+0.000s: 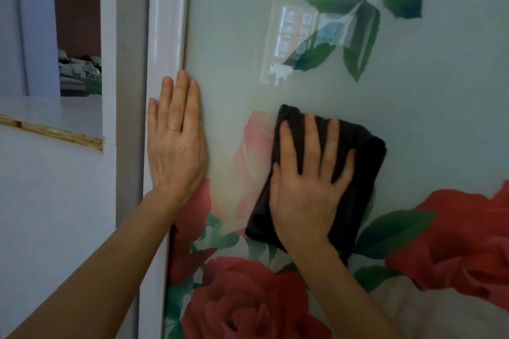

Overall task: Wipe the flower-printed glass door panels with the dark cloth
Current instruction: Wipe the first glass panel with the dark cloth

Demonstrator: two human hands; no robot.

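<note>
White door frame (165, 22) at left. Your left hand (176, 143) lies flat, fingers straight and together, across the seam between frame and glass panel (234, 36); ring (174, 128) on one finger. Dark cloth (366, 151), folded, sits mid-panel, overlapping a printed pink rose (257, 140). Your right hand (305, 195) presses it flat against the glass, fingers spread and straight. The two hands are apart.

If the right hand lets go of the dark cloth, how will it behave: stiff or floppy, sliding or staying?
The cloth is probably soft and floppy: it lies folded, with rounded edges, under the right hand. It likely slides easily, since the glass is glossy enough to reflect a window. Released, it would probably fall: the glass looks upright.
</note>
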